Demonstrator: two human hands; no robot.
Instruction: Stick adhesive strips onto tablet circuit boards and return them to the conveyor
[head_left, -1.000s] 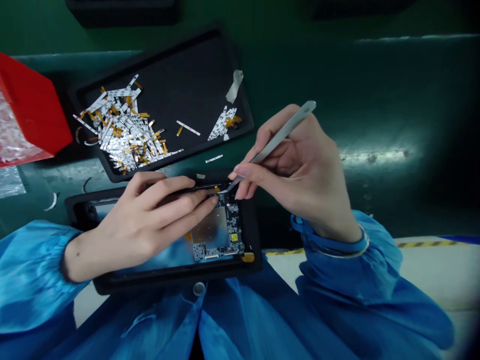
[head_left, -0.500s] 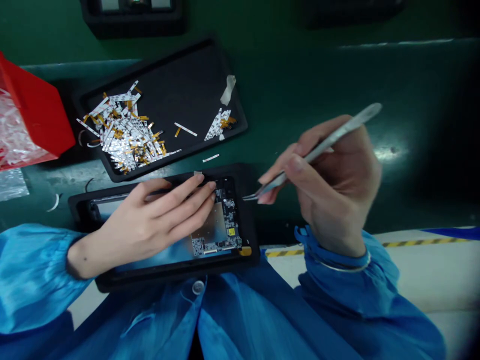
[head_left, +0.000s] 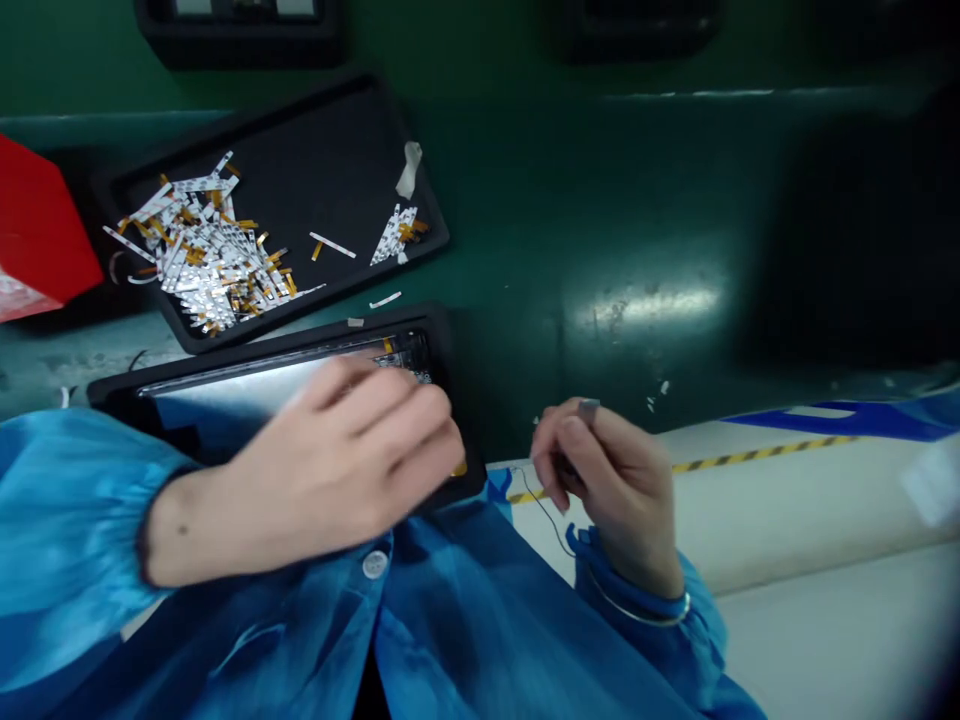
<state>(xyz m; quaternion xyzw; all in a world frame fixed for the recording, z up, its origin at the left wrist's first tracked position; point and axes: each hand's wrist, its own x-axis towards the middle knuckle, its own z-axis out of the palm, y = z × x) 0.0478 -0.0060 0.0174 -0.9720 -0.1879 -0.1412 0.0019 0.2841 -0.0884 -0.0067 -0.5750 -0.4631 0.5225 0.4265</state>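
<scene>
A black-framed tablet (head_left: 262, 352) is lying beneath the left hand (head_left: 352, 450), its dark circuit board (head_left: 405, 362) partly showing, while the right hand (head_left: 607, 490) is pinching slim steel tweezers (head_left: 589, 408), mostly hidden.

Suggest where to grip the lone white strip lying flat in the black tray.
Grip the lone white strip near one end, likely coming straight down from above: it lies flat and narrow on the black tray, apart from the heap of strips.

Device frame (head_left: 262, 352) & tray (head_left: 315, 130): matt blk plastic; bench (head_left: 637, 230): glossy grn; coat (head_left: 67, 500): shiny blue cloth.
</scene>
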